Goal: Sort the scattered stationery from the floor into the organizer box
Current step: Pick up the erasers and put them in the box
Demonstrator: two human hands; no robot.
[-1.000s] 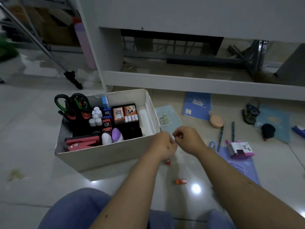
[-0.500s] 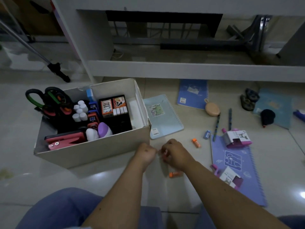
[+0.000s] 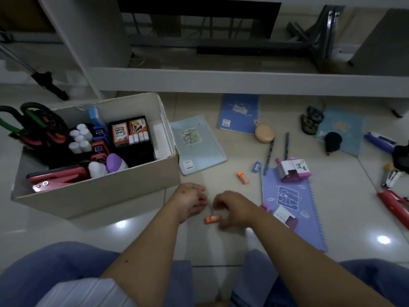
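Honestly, the risk was that the little orange eraser (image 3: 213,218) skidded on the glossy tile if the right hand (image 3: 234,209) pinched it off-centre. It lay flat on the floor, under those curled fingers, which weren't plainly on it yet. The left hand (image 3: 190,201) hung loosely curled, holding nothing visible, beside the box (image 3: 99,191).
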